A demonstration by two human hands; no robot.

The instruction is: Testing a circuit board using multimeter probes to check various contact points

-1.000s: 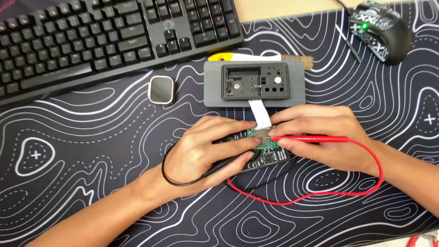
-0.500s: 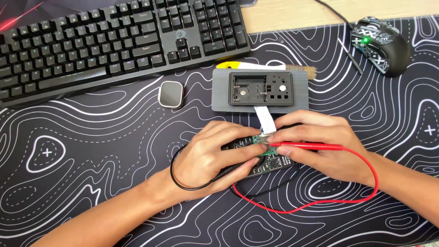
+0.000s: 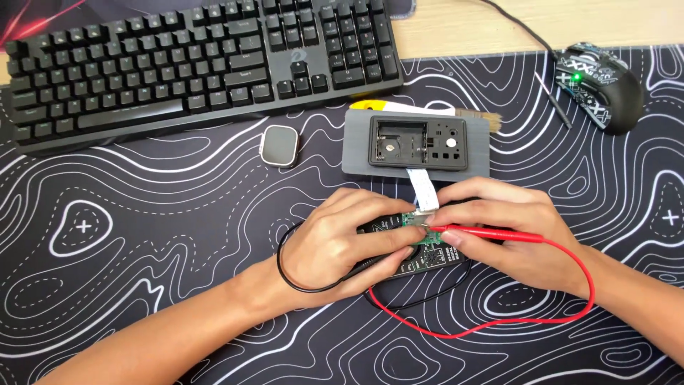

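While both hands meet over the small circuit board [image 3: 424,246] lying near the middle of the patterned desk mat [image 3: 142,235], the right hand [image 3: 509,232] pinches a red probe [image 3: 484,232] against it, and the left hand [image 3: 349,239] curls closed around a black probe lead [image 3: 299,274]. Just beyond, the opened dark casing [image 3: 417,141] sits on a grey pad, tied by a white ribbon cable [image 3: 422,189]. Judging by this, disassembly is done, probing is under way, and reassembly remains.
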